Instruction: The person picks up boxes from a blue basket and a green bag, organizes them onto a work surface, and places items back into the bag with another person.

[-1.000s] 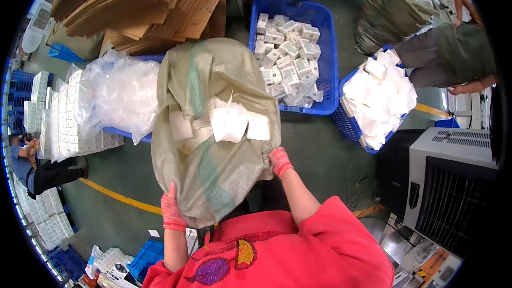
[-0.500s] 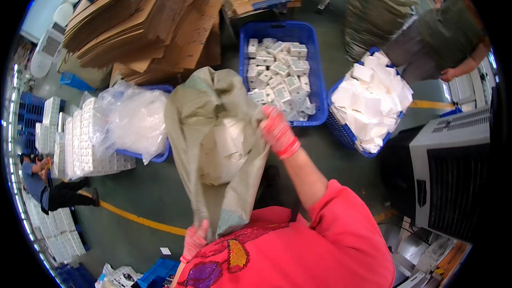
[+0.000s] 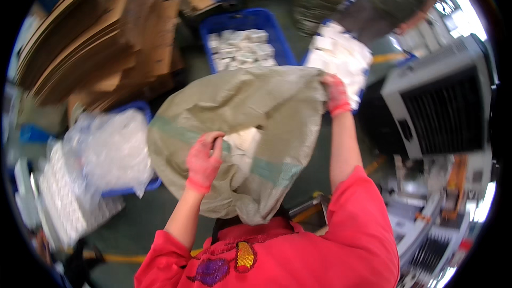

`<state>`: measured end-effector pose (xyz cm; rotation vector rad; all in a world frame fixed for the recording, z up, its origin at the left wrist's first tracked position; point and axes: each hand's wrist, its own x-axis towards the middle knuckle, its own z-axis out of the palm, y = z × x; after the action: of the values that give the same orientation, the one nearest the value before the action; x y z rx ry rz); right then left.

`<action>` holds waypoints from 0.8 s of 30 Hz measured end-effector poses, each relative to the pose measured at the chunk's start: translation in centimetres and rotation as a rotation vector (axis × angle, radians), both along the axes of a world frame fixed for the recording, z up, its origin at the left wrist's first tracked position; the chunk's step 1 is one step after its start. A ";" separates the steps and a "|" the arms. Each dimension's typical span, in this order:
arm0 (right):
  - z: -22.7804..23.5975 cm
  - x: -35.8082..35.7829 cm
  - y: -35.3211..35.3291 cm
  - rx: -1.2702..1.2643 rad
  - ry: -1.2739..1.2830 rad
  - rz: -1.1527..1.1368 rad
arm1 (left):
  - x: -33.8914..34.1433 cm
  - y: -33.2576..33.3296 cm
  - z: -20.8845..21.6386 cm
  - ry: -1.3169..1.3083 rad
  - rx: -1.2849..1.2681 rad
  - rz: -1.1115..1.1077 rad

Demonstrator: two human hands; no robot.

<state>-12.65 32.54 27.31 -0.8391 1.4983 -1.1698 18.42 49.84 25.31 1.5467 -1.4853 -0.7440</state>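
A large grey-green woven sack with pale green bands spreads wide in front of my chest, its mouth facing up. White paper-like pieces show inside it. At the sack's far right edge my right hand, in a pink glove, is closed on the rim. My left hand, gloved in the same pink, is over the left part of the mouth, with thumb and forefinger apart and nothing seen between them. Its other fingers are partly hidden and slightly blurred.
Beyond the sack stand a blue crate of small white boxes and a basket heaped with white pieces. Cardboard stacks rise at far left, above clear plastic bags. A grey-black machine stands right; a person is behind.
The sack has been spread wider and now covers part of the blue crate. My right hand moved right with its rim; my left hand rose from the near edge to the mouth. The view shifted.
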 end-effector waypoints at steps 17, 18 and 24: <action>-13.3 0.5 25.0 0.687 1.153 1.463 | 9.7 -7.1 -10.3 -0.936 0.711 -0.016; -11.5 1.1 24.3 0.812 1.034 1.383 | 11.1 -7.5 -9.8 -0.927 0.591 0.112; -16.7 2.0 24.5 0.965 0.852 0.092 | 14.7 -6.5 -5.6 -0.670 0.341 0.656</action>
<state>-10.69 57.01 10.56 -0.7024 2.3502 0.1347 33.11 43.31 19.71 2.5347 -1.1741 -0.0752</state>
